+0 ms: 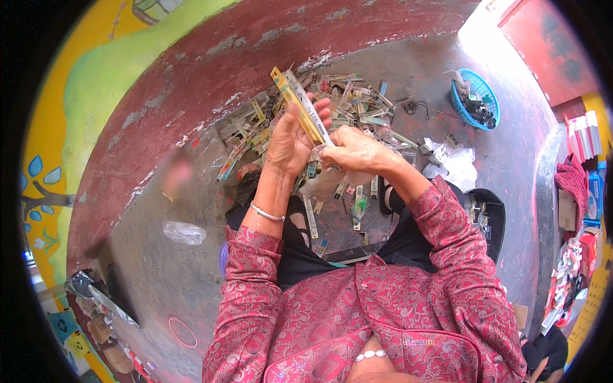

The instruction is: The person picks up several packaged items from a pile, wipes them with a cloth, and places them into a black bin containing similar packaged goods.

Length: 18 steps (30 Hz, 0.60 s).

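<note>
In front of my chest, a bundle of long, narrow yellow and white packages (299,107) slants up to the left. My left hand (288,145) is wrapped around it from below, with the thumb along its near side and the fingers curled behind. At the bundle's lower end my right hand (356,153) is closed, its thumb and forefinger pinching that end. A bit of clear plastic shows under the right fingers; its full shape is hidden. Beneath both hands, a heap of similar slim packages (364,105) spreads over the floor, with several stray ones between my feet.
A blue basket (454,99) with dark items stands at the far right, beside a tangle of black wire (416,108). White plastic bags (458,165) lie nearer. A black container (499,220) is by my right leg. To the left are a clear bag (184,232) and a red ring (183,332).
</note>
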Motion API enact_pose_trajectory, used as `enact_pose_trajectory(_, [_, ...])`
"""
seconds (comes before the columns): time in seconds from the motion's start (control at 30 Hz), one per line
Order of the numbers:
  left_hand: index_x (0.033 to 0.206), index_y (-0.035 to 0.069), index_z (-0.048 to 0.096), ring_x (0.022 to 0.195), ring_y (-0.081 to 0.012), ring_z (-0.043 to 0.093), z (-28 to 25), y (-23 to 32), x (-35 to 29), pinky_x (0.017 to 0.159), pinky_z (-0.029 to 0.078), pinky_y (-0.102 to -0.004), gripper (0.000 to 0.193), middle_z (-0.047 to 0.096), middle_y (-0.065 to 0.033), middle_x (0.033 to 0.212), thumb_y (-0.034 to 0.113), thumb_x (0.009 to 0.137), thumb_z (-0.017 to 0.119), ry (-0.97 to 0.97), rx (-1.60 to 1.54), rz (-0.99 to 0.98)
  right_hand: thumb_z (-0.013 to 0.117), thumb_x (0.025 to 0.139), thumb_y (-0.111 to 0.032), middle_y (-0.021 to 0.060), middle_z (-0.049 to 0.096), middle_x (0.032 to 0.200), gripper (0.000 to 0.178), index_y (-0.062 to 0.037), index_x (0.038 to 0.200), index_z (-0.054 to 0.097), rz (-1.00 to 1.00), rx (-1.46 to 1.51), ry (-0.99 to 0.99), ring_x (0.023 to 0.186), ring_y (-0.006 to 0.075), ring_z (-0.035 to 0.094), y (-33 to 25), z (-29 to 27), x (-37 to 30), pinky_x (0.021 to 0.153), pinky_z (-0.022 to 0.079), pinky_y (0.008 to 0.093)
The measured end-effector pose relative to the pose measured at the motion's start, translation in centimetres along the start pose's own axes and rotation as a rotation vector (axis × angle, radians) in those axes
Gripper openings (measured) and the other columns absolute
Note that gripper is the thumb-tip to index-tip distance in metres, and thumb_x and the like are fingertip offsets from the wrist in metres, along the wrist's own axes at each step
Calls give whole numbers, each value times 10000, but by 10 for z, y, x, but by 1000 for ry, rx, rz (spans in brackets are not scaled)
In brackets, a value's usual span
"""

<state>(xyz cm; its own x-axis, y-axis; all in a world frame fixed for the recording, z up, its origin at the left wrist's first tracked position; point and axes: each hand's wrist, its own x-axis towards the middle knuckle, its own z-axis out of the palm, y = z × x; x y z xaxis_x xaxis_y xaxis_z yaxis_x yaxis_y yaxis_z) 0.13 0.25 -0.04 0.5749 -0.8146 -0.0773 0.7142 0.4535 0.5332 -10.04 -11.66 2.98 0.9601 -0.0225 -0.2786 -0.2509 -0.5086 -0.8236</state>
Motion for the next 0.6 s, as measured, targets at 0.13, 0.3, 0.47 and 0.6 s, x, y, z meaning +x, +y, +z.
enact_pose_trajectory(0.13, [1221, -21, 366, 909, -214, 578, 9, -20, -6, 800, 482, -329, 472, 581, -132, 995, 124, 830, 587, 173, 409, 10, 484, 729, -295, 240, 615, 761, 368, 52, 741, 606, 108, -457, 157, 764, 375, 610, -14, 12, -3, 724, 472, 454])
enact_pose_trajectory(0.3, [1147, -23, 414, 742, -178, 560, -1, -14, 3, 682, 483, -286, 381, 562, -108, 891, 29, 786, 526, 186, 49, -81, 510, 760, -463, 211, 612, 713, 527, 53, 771, 616, 64, -279, -33, 701, 328, 617, -26, -17, -17, 663, 474, 406])
enact_pose_trajectory(0.47, [1206, -25, 389, 582, -116, 390, -10, 1, 1, 537, 369, -237, 500, 490, -99, 881, 38, 718, 478, -55, -224, -138, 566, 820, -414, 50, 593, 695, 439, 20, 830, 633, 56, 300, 161, 625, 112, 525, 7, -55, -13, 572, 426, 269])
enact_pose_trajectory(0.6, [1220, -21, 379, 567, -98, 364, -4, -6, 2, 480, 330, -219, 508, 486, -92, 893, 27, 729, 496, -138, -239, -231, 553, 874, -250, -39, 499, 644, 227, -74, 733, 570, -203, 737, 482, 575, 30, 433, 6, -63, -4, 529, 356, 186])
